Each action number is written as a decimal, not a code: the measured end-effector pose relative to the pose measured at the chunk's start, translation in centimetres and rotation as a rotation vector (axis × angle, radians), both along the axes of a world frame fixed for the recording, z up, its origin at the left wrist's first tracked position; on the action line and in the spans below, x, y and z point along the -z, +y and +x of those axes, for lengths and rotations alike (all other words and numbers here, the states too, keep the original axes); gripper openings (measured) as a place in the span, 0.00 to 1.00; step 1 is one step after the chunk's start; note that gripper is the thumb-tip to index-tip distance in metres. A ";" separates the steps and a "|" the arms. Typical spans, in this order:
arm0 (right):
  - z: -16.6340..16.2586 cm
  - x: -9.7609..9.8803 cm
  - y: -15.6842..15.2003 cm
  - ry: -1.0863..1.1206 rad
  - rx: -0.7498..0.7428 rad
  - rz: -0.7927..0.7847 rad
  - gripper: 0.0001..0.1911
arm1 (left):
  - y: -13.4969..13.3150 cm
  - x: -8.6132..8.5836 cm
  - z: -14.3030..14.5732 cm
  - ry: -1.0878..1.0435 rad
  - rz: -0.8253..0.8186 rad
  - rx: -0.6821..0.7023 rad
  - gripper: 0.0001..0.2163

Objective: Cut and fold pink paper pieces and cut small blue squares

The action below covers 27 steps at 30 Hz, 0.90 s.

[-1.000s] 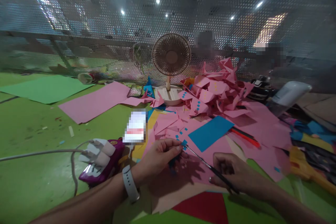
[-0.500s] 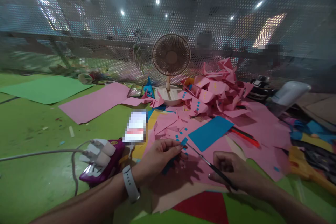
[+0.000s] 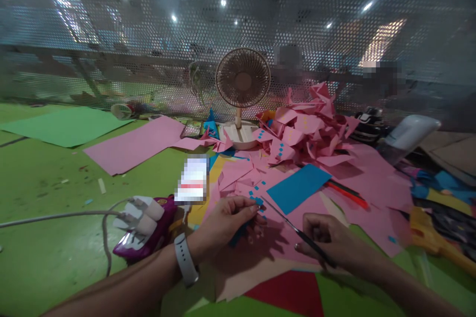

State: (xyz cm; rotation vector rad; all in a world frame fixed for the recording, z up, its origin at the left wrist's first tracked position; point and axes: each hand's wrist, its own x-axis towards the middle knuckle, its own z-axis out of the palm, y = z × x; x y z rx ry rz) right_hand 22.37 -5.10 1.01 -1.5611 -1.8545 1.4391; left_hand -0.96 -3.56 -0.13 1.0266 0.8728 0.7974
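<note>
My left hand (image 3: 226, 223) pinches a narrow blue paper strip (image 3: 242, 228), whose tip sticks out past my fingertips. My right hand (image 3: 330, 245) grips black scissors (image 3: 293, 230), whose blades reach up-left and meet the strip's tip. Both hands hover over pink paper sheets (image 3: 297, 213) scattered with small blue squares. A larger blue paper rectangle (image 3: 297, 187) lies just beyond the scissors. A white watch band sits on my left wrist.
A purple glue gun (image 3: 145, 228) with a grey cable lies left of my left hand. A small desk fan (image 3: 242, 94) stands behind, beside a heap of folded pink paper pieces (image 3: 308, 126). A large pink sheet (image 3: 137, 144) and green sheet (image 3: 63, 126) lie far left. Red paper (image 3: 286, 294) lies near me.
The scissor blades have edged slightly up and left along the blue strip's tip. Both hands stay almost where they were.
</note>
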 end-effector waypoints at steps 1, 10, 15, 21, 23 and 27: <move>0.0 -0.1 0.0 0.020 0.008 -0.020 0.20 | 0.0 -0.1 0.0 -0.001 0.002 -0.006 0.14; -0.3 -0.9 -0.5 0.036 -0.044 -0.075 0.17 | -0.3 -1.0 0.1 -0.030 -0.013 -0.040 0.11; -0.4 -0.5 -0.6 0.001 -0.086 -0.033 0.16 | -0.5 -0.8 0.2 -0.042 -0.041 -0.034 0.12; -0.3 -0.1 -0.3 -0.033 -0.112 -0.017 0.18 | -0.5 -0.6 0.3 -0.045 -0.065 -0.019 0.13; -0.3 -0.1 -0.3 -0.044 -0.121 -0.020 0.18 | -0.4 -0.5 0.3 -0.048 -0.068 -0.026 0.13; -0.3 -0.1 -0.3 -0.029 -0.107 -0.008 0.17 | -0.4 -0.5 0.3 -0.055 -0.082 -0.016 0.12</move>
